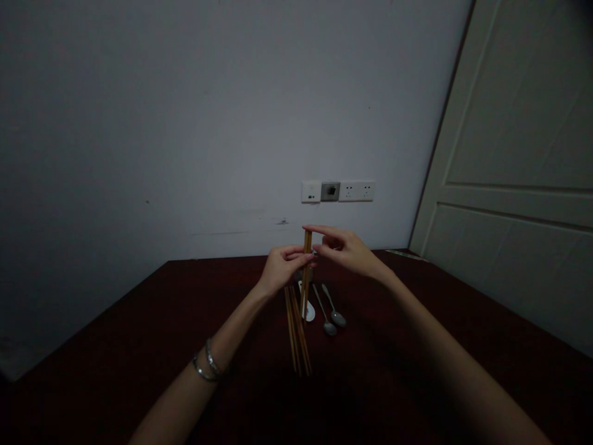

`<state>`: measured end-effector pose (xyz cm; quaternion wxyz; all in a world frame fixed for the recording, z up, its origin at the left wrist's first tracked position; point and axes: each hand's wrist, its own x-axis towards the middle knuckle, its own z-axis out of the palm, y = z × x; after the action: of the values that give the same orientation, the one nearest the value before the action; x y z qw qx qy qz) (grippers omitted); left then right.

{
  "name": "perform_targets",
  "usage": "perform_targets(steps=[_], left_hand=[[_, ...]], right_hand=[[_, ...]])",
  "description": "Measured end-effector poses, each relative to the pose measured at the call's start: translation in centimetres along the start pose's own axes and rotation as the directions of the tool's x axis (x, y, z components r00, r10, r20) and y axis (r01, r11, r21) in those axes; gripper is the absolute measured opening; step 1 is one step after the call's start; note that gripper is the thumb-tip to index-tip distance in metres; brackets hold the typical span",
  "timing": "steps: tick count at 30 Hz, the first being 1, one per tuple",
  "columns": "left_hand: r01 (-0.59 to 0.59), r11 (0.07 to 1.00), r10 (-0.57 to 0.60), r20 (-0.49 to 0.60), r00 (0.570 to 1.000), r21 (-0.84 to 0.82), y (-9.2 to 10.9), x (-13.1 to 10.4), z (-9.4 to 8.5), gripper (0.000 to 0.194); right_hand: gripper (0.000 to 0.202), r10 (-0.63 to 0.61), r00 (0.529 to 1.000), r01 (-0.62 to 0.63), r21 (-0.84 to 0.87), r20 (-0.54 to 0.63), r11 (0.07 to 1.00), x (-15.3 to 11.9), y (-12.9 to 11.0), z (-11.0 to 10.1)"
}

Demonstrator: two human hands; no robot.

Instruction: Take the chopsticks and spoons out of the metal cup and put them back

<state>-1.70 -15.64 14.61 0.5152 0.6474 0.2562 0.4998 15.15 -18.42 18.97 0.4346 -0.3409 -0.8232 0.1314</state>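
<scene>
A pair of wooden chopsticks stands upright above the dark red table, pinched near the upper part by my left hand. My right hand is beside it, its index fingertip lying on the top ends of the pair and its other fingers curled with nothing visible in them. Several more chopsticks lie on the table below my left hand. Just behind the held pair is a white spoon. Two metal spoons lie to the right of it.
A roundish object, partly hidden by my left hand, sits behind the spoons. The pale wall with sockets rises at the table's back edge. A panelled door stands on the right.
</scene>
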Motion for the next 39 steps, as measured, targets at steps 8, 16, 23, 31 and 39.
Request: perform_targets(steps=[8, 16, 23, 31, 39], left_hand=[[-0.017, 1.0, 0.017, 0.0, 1.0, 0.02, 0.5, -0.3, 0.0, 0.029], [0.034, 0.999, -0.035, 0.057, 0.998, 0.017, 0.5, -0.3, -0.5, 0.026], [0.006, 0.998, -0.011, 0.088, 0.996, 0.057, 0.5, 0.0, -1.1, 0.026], [0.015, 0.997, -0.023, 0.093, 0.995, 0.078, 1.2, 0.4, -1.1, 0.026], [0.066, 0.993, -0.075, 0.094, 0.993, 0.096, 1.0, 0.4, -1.0, 0.026]], right_hand=[[0.043, 0.021, 1.0, -0.019, 0.088, -0.022, 0.996, 0.3, 0.2, 0.0], [0.043, 0.072, 0.997, -0.072, 0.084, 0.004, 0.994, 0.1, 0.3, 0.2], [0.046, 0.064, 0.998, -0.065, 0.106, 0.004, 0.992, 0.2, 0.1, 0.3], [0.045, 0.08, 0.993, -0.072, 0.095, -0.086, 0.993, 0.0, -0.1, 0.5], [0.04, 0.083, 0.989, -0.073, 0.082, -0.122, 0.994, 0.0, 0.4, 0.7]])
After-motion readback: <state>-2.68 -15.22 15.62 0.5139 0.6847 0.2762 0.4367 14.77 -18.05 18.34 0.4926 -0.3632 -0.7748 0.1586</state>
